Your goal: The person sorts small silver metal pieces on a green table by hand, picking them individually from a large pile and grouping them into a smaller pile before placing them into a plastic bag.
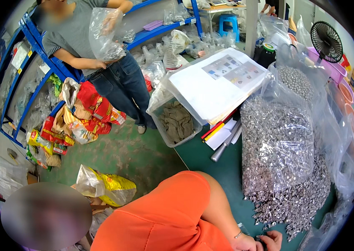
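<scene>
At the lower edge, my left hand point(245, 244) reaches in from an orange sleeve, a thin bracelet on its wrist. Its fingers are bent and partly cut off by the frame. My right hand point(273, 239) is close beside it, fingers curled inward. Something small and dark shows between the two hands, too hidden to name. Just beyond them, a big heap of small shiny metal pieces point(288, 211) spreads over the green tabletop point(204, 167). A clear plastic bag full of the same pieces point(277, 142) rests on the heap.
A person in grey point(74, 29) stands beyond, holding a clear bag point(103, 35). A plastic tub with cloth point(173, 140), a white board point(214, 90), pens point(219, 127) and a metal-handled tool point(226, 144) lie at the table's far side. A black fan point(326, 41) stands right.
</scene>
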A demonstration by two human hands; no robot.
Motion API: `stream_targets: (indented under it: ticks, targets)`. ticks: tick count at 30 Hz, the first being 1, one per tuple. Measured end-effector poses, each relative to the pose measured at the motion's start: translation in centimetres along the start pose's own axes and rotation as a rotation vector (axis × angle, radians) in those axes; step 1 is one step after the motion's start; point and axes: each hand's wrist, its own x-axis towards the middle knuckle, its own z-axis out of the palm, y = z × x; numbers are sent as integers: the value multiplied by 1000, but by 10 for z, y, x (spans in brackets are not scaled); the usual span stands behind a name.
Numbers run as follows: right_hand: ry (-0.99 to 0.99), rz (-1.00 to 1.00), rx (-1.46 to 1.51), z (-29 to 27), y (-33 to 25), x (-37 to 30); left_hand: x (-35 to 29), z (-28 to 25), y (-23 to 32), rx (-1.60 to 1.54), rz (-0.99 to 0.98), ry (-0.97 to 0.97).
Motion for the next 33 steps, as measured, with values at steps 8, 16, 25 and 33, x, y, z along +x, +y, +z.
stream_targets:
  ticks: [8,16,25,33]
  targets:
    - [213,-112,-213,22,27,-2,0,1,2,83,22,-8]
    - [544,-25,-255,32,25,-8,-2,3,5,119,39,-23]
    - [593,-46,-247,32,33,-11,2,7,6,182,92,0]
    - [605,-8,-225,34,30,-12,-21,21,26,144,176,-118]
